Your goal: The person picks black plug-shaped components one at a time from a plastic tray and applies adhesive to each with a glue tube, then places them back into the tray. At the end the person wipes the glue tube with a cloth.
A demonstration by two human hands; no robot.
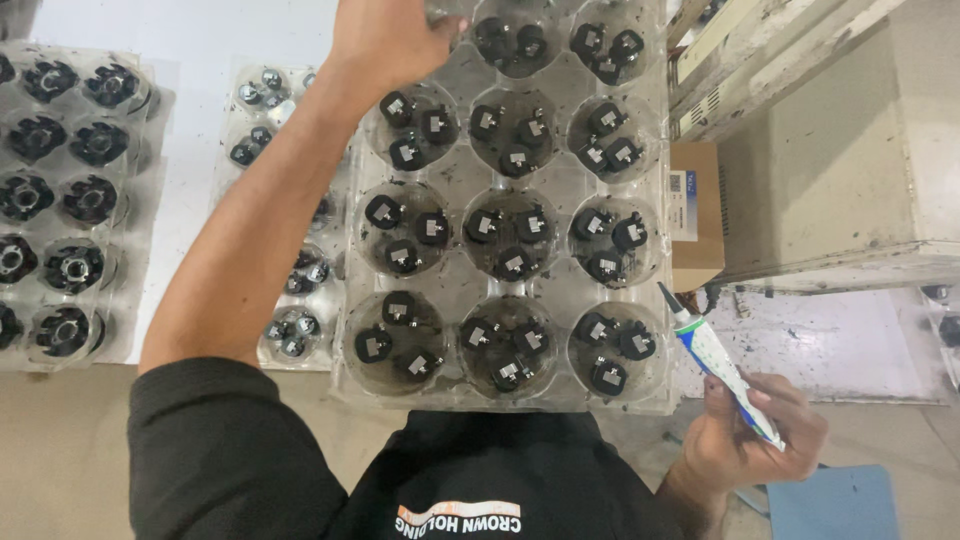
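Head view: left hand (385, 40) at 11 o'clock, grasping far edge of clear tray (455, 290) at centre, cups loaded with small black parts (512, 232). Right hand (750, 435) at 4 o'clock, clenched around white-and-blue tube (715, 360), nozzle toward 11 o'clock, beside tray.

The clear plastic tray (560, 180) is a thin moulded sheet of round cups set in rows of three, smudged with dark grime. Its far edge sits under the fingers (400, 40) of the left hand, and the near edge reaches the chest. Each cup holds three small black parts (510, 230) with pale square tops. The white and blue tube (715, 360) lies slanted between the fingers (790, 400) of the right hand, with its narrow nozzle pointing up past them towards the tray's near right corner.
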